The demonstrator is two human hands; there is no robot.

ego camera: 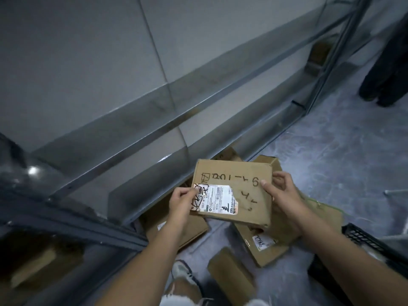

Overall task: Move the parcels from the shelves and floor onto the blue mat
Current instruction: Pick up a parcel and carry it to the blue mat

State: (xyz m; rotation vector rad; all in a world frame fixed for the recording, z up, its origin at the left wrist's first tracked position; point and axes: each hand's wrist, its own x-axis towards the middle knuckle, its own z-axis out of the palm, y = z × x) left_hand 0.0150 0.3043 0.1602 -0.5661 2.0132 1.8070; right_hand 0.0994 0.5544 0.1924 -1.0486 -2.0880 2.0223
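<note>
- Left hand (182, 200) pinches the cardboard parcel (238, 188) at nine o'clock, over its shipping label (217, 199).
- Right hand (280, 191) grips its three o'clock edge.
- More boxes (265, 244) lie on the floor beneath.

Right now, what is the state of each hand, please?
Left hand: grips the left edge of the labelled cardboard parcel.
Right hand: grips the same parcel's right edge.

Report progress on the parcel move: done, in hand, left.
Done: cannot tell; the blue mat is out of view. In hand: left hand and right hand hold one labelled parcel above the floor. Left: several parcels on the floor, plus a box on the shelving.
</note>
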